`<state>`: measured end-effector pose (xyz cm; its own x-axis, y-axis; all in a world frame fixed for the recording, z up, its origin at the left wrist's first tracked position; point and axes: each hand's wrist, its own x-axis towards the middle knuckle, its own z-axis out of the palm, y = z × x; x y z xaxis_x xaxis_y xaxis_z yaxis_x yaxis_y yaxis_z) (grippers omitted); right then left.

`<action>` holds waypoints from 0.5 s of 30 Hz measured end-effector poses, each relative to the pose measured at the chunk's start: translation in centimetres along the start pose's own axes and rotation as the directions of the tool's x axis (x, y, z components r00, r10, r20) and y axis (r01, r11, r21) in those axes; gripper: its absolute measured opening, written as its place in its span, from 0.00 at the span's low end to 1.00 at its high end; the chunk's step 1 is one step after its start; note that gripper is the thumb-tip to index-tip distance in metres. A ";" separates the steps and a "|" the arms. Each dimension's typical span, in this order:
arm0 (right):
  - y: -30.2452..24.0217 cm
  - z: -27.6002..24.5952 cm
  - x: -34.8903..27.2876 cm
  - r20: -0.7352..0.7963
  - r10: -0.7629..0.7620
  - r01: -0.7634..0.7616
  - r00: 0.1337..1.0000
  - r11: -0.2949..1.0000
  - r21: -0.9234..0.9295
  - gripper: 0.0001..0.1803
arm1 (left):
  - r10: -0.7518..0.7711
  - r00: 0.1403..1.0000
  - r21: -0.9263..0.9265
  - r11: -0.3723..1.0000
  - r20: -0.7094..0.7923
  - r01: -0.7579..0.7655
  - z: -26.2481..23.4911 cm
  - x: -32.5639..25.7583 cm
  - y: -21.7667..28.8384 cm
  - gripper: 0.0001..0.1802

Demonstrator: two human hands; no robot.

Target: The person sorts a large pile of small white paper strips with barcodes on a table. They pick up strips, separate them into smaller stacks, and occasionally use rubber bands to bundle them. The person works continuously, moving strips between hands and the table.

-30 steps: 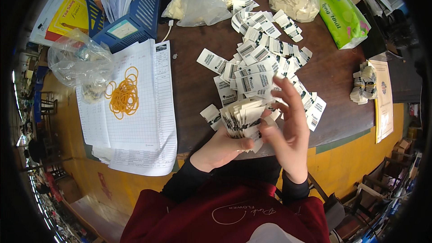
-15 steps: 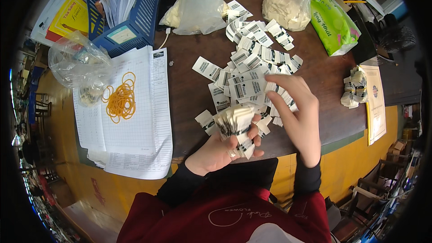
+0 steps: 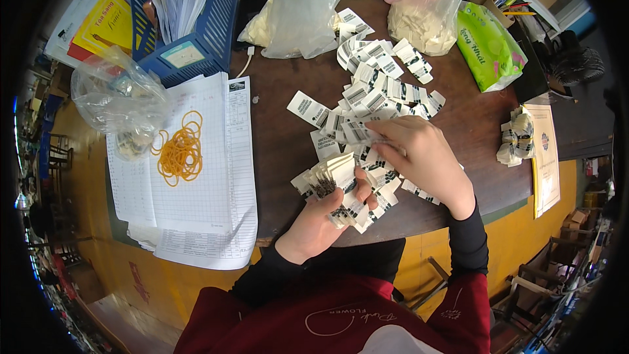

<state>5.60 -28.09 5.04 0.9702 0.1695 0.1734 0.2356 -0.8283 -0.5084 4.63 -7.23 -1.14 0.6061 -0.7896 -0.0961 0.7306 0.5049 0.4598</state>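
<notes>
A thick stack of white fabric labels [image 3: 339, 174] with dark print is gripped in my left hand [image 3: 314, 226], thumb in front and fingertips curling round its right side. To the right, my right hand [image 3: 426, 157] is bent over the heap of loose labels [image 3: 367, 95], with thumb and forefinger closed on the right end of one label [image 3: 356, 132]. The heap spreads from the table's middle toward the back, its labels overlapping at many angles. Part of it is hidden beneath both hands.
Yellow rubber bands [image 3: 180, 151] lie on papers [image 3: 216, 223] at the left, beside a clear plastic bag [image 3: 121, 95]. Behind are a blue file tray [image 3: 226, 0] and bags of labels [image 3: 298, 19], [image 3: 426, 23]. A tied label bundle [image 3: 517, 136] and green tissue pack [image 3: 488, 46] stand right.
My right hand has come down onto the heap, its thumb and forefinger closing on a label. My left hand keeps hold of the stack. The whole view has shifted slightly.
</notes>
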 end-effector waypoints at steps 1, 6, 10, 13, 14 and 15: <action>0.0 0.0 0.1 -0.008 0.027 -0.027 1.000 1.000 0.014 0.12 | 0.001 1.000 -0.001 1.000 0.008 -0.001 0.0 0.1 0.0 0.32; 0.1 -0.2 0.5 -0.007 0.025 -0.025 1.000 1.000 0.016 0.09 | 0.012 1.000 -0.037 0.999 0.000 -0.012 0.1 0.1 0.2 0.30; -0.2 0.1 0.7 -0.022 -0.044 0.041 0.999 0.995 -0.089 0.08 | 0.005 1.000 -0.024 1.000 0.012 -0.005 0.1 0.1 0.3 0.31; -0.2 0.4 0.6 -0.076 -0.129 0.123 0.989 0.989 -0.086 0.08 | 0.036 0.999 0.020 0.999 -0.003 -0.036 0.1 0.0 0.1 0.33; -0.1 0.3 0.6 -0.067 -0.083 0.080 0.994 0.996 -0.042 0.08 | 0.052 0.999 0.035 0.998 -0.015 -0.052 0.0 0.0 0.0 0.33; 0.1 0.1 0.5 -0.041 -0.045 0.045 0.998 0.999 0.000 0.08 | 0.031 0.999 0.021 0.999 -0.013 -0.031 0.0 -0.1 0.0 0.33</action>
<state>6.15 -28.03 4.95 0.9554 0.1847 0.2303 0.2791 -0.8198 -0.5001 4.59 -7.16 -1.16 0.6323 -0.7691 -0.0932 0.7050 0.5214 0.4808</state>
